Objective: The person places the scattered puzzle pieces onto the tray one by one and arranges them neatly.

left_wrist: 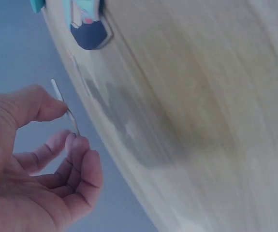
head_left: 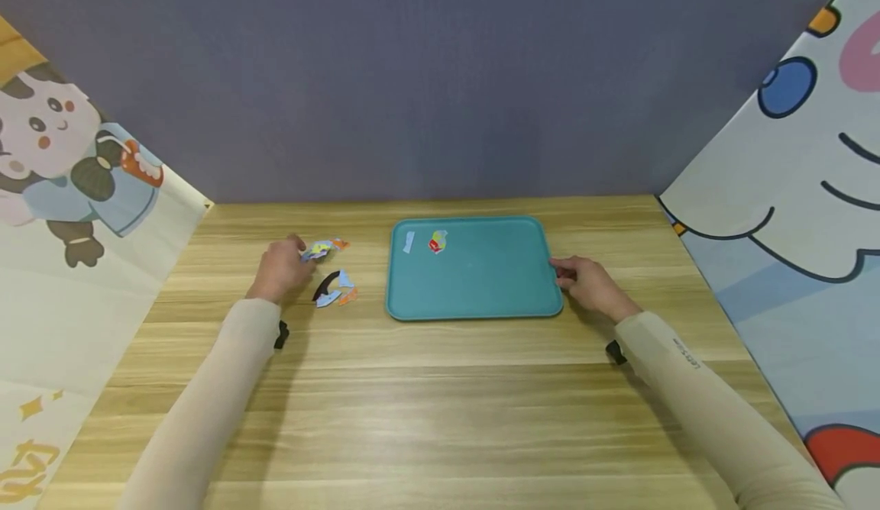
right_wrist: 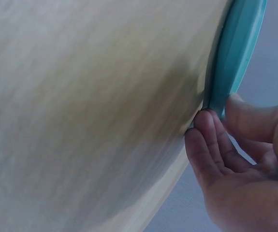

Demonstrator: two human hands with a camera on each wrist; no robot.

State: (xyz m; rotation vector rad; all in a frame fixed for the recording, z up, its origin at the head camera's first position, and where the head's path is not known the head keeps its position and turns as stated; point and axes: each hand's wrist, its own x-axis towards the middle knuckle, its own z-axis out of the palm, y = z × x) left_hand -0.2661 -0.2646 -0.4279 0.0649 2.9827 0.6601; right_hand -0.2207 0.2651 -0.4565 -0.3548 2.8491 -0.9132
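In the head view my left hand (head_left: 280, 267) is at the left of the table, pinching a flat multicoloured printed piece (head_left: 318, 250) like a puzzle piece. The left wrist view shows that thin piece (left_wrist: 58, 91) edge-on between thumb and fingertips. Just in front of the hand lie several more irregular pieces, among them a black curved piece (head_left: 326, 286), a light blue piece (head_left: 329, 298) and an orange piece (head_left: 348, 296). My right hand (head_left: 590, 286) grips the right rim of a teal tray (head_left: 481, 281), thumb on the tray's outer side (right_wrist: 235, 53) and fingertips low by the table.
On the tray's left part lie a pale blue strip (head_left: 409, 242) and a red, yellow and green piece (head_left: 438, 241). A grey-blue panel (head_left: 440, 82) stands behind the wooden table (head_left: 440, 418). Panels with cartoon prints flank both sides.
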